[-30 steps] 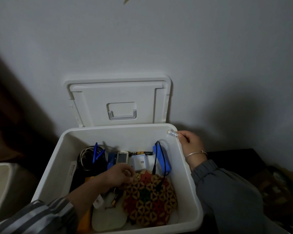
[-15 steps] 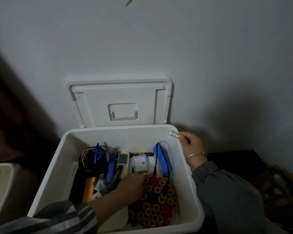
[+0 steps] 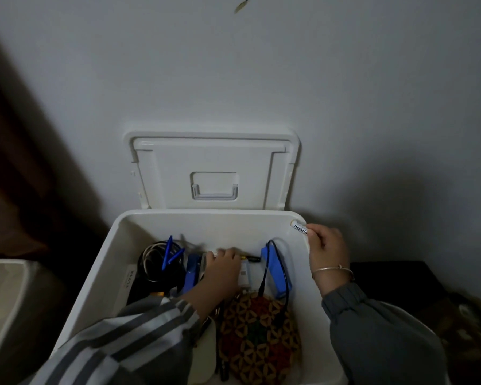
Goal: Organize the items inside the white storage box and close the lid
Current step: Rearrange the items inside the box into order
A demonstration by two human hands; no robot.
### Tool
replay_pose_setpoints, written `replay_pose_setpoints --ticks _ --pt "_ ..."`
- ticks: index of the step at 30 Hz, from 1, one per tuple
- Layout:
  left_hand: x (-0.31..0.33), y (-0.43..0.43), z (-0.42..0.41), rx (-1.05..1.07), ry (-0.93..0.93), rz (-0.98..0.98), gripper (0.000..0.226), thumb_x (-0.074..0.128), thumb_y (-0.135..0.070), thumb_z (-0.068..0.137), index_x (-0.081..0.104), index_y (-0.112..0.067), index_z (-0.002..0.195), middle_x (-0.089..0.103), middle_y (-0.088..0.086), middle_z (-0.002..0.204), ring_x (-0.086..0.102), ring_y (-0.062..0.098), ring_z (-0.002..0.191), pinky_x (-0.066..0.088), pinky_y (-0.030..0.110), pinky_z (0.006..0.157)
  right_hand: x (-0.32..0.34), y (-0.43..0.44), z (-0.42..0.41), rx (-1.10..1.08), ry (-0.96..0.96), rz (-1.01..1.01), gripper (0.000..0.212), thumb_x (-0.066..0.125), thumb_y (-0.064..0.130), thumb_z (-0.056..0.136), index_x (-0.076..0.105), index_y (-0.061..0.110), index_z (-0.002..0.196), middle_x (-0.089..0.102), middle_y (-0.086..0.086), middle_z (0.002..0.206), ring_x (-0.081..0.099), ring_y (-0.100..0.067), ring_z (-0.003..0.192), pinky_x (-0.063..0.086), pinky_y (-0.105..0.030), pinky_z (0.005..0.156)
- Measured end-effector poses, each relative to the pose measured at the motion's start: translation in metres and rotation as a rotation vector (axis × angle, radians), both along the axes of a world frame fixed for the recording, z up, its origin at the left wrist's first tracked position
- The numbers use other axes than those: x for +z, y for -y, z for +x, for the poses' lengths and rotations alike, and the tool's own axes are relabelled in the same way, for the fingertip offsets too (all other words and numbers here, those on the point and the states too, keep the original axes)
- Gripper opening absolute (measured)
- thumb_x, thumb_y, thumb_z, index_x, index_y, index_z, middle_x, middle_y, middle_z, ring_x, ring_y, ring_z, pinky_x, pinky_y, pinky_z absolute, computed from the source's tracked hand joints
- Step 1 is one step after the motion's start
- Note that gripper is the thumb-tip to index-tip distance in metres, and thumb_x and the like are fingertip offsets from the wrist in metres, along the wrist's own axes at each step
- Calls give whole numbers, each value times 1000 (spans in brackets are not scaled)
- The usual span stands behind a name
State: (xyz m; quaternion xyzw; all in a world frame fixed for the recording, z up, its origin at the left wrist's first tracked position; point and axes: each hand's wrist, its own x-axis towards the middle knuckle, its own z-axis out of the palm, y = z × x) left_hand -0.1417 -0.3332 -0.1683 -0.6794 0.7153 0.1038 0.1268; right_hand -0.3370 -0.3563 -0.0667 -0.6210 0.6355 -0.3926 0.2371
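The white storage box (image 3: 114, 232) stands open, its lid (image 3: 214, 168) leaning upright against the wall. My left hand (image 3: 222, 268) reaches deep inside to the far wall, fingers curled over a white handset (image 3: 212, 252) that it mostly hides. My right hand (image 3: 328, 248) rests on the box's far right corner and pinches a small white battery (image 3: 299, 227). Inside lie a blue power bank (image 3: 278, 273) with a black cable (image 3: 275, 245), a white adapter (image 3: 246, 276), a blue case (image 3: 192, 273), blue pens (image 3: 168, 251), coiled cords (image 3: 153, 259) and a patterned round mat (image 3: 258, 337).
The grey wall is right behind the lid. A pale bin (image 3: 6, 301) stands to the left of the box. A dark low surface (image 3: 400, 276) lies to the right, with dim clutter at the right edge.
My left hand left the patterned mat and moved up to the white handset at the box's back wall. The right hand stayed on the corner with the battery.
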Motion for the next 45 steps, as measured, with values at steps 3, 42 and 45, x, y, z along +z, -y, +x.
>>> replay_pose_setpoints --ticks 3,42,45 --pt "-4 2 2 -69 26 -98 74 65 -53 80 39 -13 137 34 10 145 34 30 131 24 49 105 1 -2 2 9 -22 -41 20 53 2 91 68 -3 104 57 -22 104 53 -25 91 29 -13 73" --pt "7 -2 7 -146 -39 415 32 50 -27 95 61 -4 114 35 18 139 26 37 130 18 50 111 -2 -3 4 27 -60 -127 19 52 3 93 67 -1 104 54 -12 99 47 -14 84 28 -3 66" --pt "6 -2 14 -141 -105 443 36 52 -31 94 62 -6 117 33 16 142 21 37 135 13 53 112 -2 -3 4 23 -54 -118 20 52 4 93 67 0 104 54 -13 100 48 -15 84 28 -8 68"
